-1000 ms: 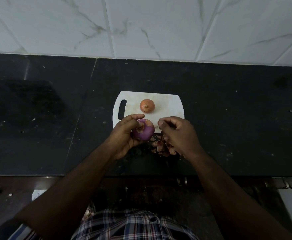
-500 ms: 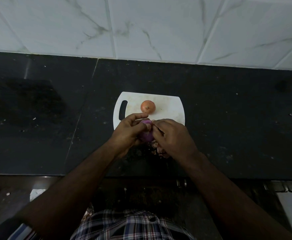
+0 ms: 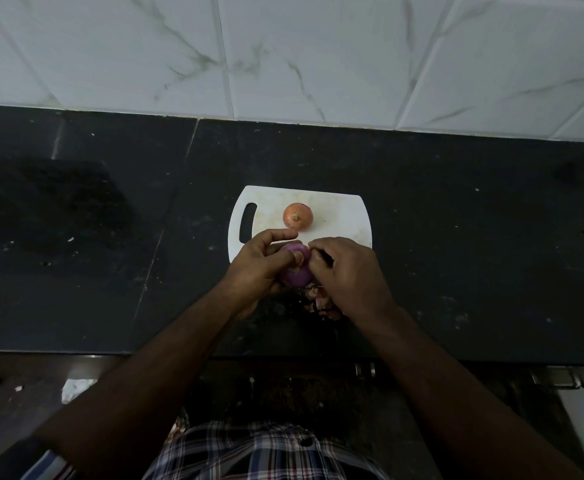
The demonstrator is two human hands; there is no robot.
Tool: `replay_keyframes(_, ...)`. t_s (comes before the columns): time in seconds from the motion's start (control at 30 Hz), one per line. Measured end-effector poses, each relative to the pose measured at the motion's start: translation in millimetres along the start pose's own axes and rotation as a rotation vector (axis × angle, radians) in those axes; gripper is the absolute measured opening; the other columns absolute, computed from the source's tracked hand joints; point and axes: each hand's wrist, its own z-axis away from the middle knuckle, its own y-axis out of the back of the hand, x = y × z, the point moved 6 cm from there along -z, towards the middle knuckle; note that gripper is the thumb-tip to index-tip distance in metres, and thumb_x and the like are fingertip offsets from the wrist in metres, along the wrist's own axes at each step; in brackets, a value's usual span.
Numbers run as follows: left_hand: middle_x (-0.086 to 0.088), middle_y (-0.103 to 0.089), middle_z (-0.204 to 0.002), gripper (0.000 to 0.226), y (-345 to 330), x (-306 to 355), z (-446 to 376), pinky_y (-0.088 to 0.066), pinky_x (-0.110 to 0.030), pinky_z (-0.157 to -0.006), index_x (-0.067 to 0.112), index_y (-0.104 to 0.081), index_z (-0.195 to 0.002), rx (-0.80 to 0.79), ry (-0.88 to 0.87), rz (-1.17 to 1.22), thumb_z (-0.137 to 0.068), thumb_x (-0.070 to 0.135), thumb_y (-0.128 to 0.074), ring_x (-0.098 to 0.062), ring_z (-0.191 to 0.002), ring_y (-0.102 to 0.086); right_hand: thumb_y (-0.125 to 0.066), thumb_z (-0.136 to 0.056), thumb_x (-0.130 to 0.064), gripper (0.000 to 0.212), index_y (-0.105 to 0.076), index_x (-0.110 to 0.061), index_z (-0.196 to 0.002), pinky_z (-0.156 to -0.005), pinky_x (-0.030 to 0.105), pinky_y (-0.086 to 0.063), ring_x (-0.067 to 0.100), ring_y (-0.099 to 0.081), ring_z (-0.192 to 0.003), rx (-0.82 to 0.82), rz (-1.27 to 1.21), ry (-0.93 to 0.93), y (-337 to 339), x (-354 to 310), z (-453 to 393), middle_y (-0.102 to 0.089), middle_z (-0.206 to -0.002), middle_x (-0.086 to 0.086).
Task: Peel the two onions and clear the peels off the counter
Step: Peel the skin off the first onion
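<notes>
Left hand: we cup the purple onion firmly, near the tabletop's front edge.
Right hand: fingers pinch at its skin; pull in strips.
Peels: drop them together.

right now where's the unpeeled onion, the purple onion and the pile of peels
unpeeled onion (image 3: 297,216): head view, middle of its orange skin
purple onion (image 3: 295,271): head view, bare purple side showing between the hands
pile of peels (image 3: 320,299): head view, scraps beside the right wrist
</notes>
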Motion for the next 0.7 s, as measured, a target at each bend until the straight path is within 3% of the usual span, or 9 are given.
replay_keyframes(0.13, -0.007, -0.071, -0.123, 0.048, -1, 3, 0, -0.058, -0.043, -0.082, 0.022, -0.062, -0.12, -0.006, 0.002, 0.024, -0.073, 0.017, -0.071, -0.025, -0.108, -0.068, -0.066, -0.093, -0.018, 0.018, -0.075, -0.013, -0.108, -0.08, 0.034, -0.057, 0.013, -0.067, -0.091, 0.049, -0.126, -0.033, 6, -4, -1, -0.074, -0.1, 0.001)
replay_keyframes(0.27, -0.005, -0.069, -0.125, 0.057, -1, 4, 1, -0.058, -0.049, -0.093, 0.023, -0.06, -0.125, -0.005, -0.013, -0.023, -0.072, 0.021, -0.081, -0.024, -0.111, -0.069, -0.066, -0.094, -0.017, 0.023, -0.072, -0.014, -0.116, -0.084, 0.036, -0.057, 0.015, -0.067, -0.1, 0.036, -0.129, -0.023, 4, -7, 0, -0.074, -0.109, 0.002)
replay_keyframes(0.33, -0.002, -0.063, -0.131, 0.056, 0, 3, 2, -0.06, -0.05, -0.091, 0.025, -0.059, -0.127, 0.0, -0.022, -0.077, -0.076, 0.016, -0.082, -0.023, -0.118, -0.065, -0.063, -0.095, -0.013, 0.026, -0.07, -0.013, -0.12, -0.089, 0.035, -0.057, 0.016, -0.066, -0.103, 0.05, -0.108, -0.053, 4, -5, 0, -0.072, -0.114, 0.003)
replay_keyframes(0.5, -0.009, -0.052, -0.128, 0.046, 2, 2, 3, -0.058, -0.03, -0.07, 0.02, -0.057, -0.131, -0.023, -0.017, -0.046, -0.093, -0.006, -0.063, -0.022, -0.105, -0.061, -0.06, -0.095, -0.009, 0.027, -0.069, -0.013, -0.119, -0.088, 0.033, -0.056, 0.014, -0.066, -0.099, 0.098, -0.119, -0.141, 9, 13, 1, -0.071, -0.111, 0.002)
replay_keyframes(0.7, -0.013, -0.058, -0.124, 0.045, 7, 1, 2, -0.059, -0.03, -0.07, 0.012, -0.056, -0.133, -0.026, 0.046, 0.133, -0.093, -0.008, -0.057, -0.02, -0.101, -0.061, -0.059, -0.094, -0.005, 0.025, -0.072, -0.012, -0.113, -0.09, 0.022, -0.048, 0.015, -0.064, -0.103, 0.011, -0.015, -0.132, 5, 26, 8, -0.071, -0.11, 0.002)
